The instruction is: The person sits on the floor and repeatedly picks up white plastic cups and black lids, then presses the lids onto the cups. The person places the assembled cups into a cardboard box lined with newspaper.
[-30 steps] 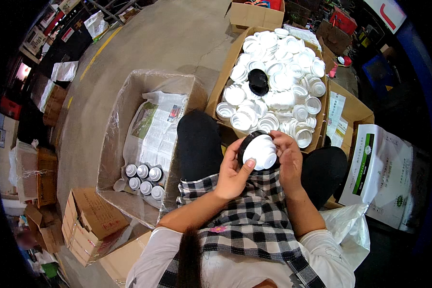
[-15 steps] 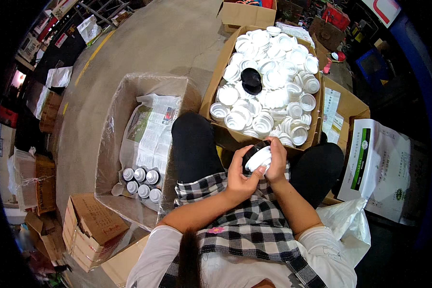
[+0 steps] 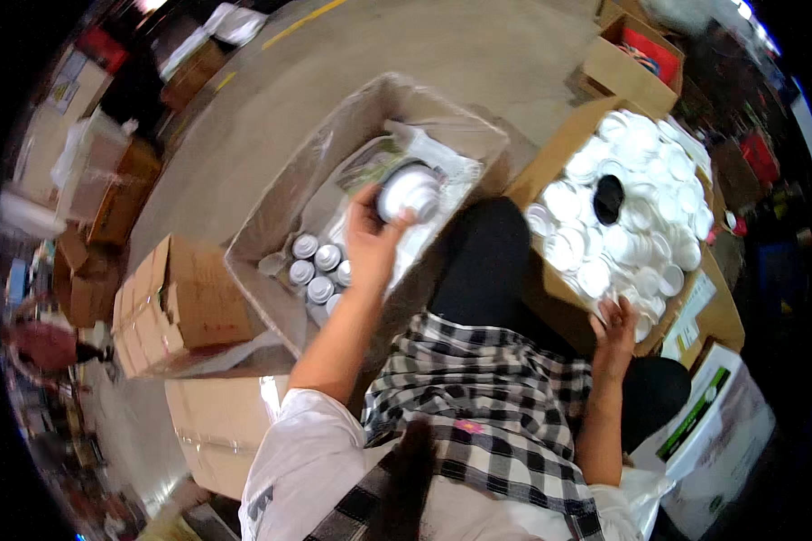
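Note:
My left hand point(image 3: 372, 245) is closed around a black and white cap point(image 3: 412, 193), its stepped white side up and a dark rim showing beneath; motion blurs it a little. It hangs over a plastic-lined carton point(image 3: 275, 209) on my left. Inside that carton several similar white stepped caps point(image 3: 320, 288) stand grouped at the near end, beside newspaper lining point(image 3: 442, 149). At the near edge of the carton of white lids point(image 3: 550, 158) is my right hand point(image 3: 614, 332), fingers apart against the nearest white lids point(image 3: 645, 284). Among these lids lies one black piece point(image 3: 608, 199).
Closed brown cartons point(image 3: 185, 311) stand left of the lined one. Beyond the lids is an open carton point(image 3: 627, 68) with red contents. A white printed box point(image 3: 713, 433) sits at my right knee. My knees point(image 3: 487, 257) lie between the two work cartons.
My hands have parted. The left has carried the black and white cap over to the lined carton; the right has let go and reached to the lids. The whole view has swung left.

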`<action>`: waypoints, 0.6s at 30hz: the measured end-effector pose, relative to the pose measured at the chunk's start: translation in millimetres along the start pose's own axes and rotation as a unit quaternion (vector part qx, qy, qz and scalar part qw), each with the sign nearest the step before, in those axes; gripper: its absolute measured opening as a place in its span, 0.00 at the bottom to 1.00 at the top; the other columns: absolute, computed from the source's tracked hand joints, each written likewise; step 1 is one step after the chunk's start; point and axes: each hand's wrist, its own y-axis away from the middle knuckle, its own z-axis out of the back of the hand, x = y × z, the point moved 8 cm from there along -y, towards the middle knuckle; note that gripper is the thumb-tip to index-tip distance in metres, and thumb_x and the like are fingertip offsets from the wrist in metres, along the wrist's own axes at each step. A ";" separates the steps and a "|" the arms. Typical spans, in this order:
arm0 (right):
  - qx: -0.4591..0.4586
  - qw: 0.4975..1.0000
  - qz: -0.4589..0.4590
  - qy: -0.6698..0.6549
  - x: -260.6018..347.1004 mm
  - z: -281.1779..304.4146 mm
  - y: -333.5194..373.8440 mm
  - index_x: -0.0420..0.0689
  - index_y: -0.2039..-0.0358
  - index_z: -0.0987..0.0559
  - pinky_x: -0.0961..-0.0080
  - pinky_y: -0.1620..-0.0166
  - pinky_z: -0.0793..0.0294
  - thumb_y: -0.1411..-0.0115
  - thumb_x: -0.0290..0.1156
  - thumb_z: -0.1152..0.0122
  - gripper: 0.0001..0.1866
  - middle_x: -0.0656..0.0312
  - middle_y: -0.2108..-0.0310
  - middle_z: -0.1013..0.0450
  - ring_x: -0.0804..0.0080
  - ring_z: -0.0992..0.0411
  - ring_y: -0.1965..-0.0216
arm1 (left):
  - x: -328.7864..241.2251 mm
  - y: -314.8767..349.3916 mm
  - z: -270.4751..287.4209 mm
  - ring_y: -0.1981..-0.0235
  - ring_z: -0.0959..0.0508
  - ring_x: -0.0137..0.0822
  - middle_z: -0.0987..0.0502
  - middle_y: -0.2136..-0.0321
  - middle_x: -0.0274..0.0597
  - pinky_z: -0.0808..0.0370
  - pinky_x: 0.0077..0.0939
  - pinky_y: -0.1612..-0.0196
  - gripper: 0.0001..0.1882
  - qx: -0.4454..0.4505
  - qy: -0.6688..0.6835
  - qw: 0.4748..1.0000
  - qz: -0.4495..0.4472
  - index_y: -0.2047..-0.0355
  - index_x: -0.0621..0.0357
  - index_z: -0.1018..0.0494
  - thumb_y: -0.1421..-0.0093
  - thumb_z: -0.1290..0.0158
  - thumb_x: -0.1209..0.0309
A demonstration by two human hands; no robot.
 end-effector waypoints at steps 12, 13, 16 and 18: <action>0.048 0.983 -0.127 0.120 -49.9 -36.0 4.2 0.40 0.57 0.32 0.76 0.69 0.34 0.38 0.48 0.57 0.22 0.60 0.70 0.29 0.74 0.32 0.70 | 251.1 39.6 271.2 0.70 0.27 0.30 0.25 0.69 0.38 0.30 0.24 0.72 0.23 -0.083 -0.139 0.905 0.392 0.57 0.65 0.31 0.52 0.40 0.68; 0.064 0.982 -0.122 0.131 -51.8 -36.2 2.0 0.39 0.57 0.32 0.76 0.70 0.35 0.38 0.48 0.57 0.23 0.61 0.70 0.29 0.74 0.32 0.71 | 255.7 44.8 261.3 0.70 0.27 0.31 0.25 0.67 0.39 0.30 0.28 0.72 0.23 -0.094 -0.132 0.889 0.428 0.56 0.66 0.32 0.51 0.40 0.68; 0.029 0.978 -0.138 0.151 -59.7 -37.2 5.0 0.39 0.59 0.31 0.78 0.73 0.36 0.40 0.49 0.55 0.23 0.60 0.72 0.28 0.75 0.33 0.74 | 303.8 67.2 266.1 0.67 0.27 0.31 0.25 0.65 0.41 0.30 0.27 0.65 0.22 -0.088 -0.111 0.890 0.433 0.56 0.64 0.31 0.50 0.42 0.68; 0.039 0.975 -0.140 0.167 -62.8 -39.8 4.5 0.40 0.60 0.30 0.79 0.73 0.36 0.40 0.49 0.54 0.23 0.59 0.72 0.28 0.75 0.33 0.75 | 326.2 76.1 268.2 0.66 0.26 0.31 0.24 0.65 0.43 0.30 0.26 0.64 0.20 -0.051 -0.204 0.884 0.417 0.57 0.65 0.30 0.49 0.43 0.68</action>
